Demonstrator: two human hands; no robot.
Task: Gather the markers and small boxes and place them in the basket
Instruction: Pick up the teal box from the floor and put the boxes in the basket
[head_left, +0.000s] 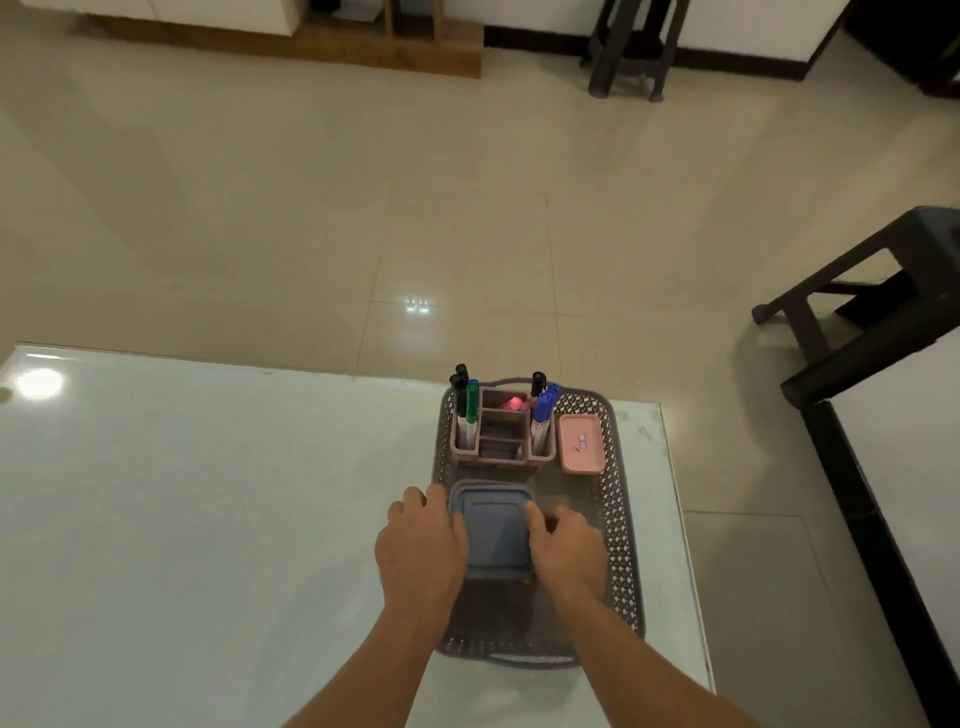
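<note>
A grey perforated basket (621, 525) stands on the white table near its right edge. Inside it, at the far end, a pinkish desk organizer (501, 441) holds black, green and blue markers (471, 402) upright. A small pink box (582, 442) lies to the organizer's right. A grey-blue lidded box (493, 530) sits in the basket's middle. My left hand (421, 545) grips its left side and my right hand (563, 545) grips its right side, fingers curled over the lid's edges.
The white table (208, 519) extends to the left with a glossy top; its right edge runs just past the basket. Beige tiled floor lies beyond. A dark stool (883, 291) stands at the right and another dark stool (631, 52) at the far wall.
</note>
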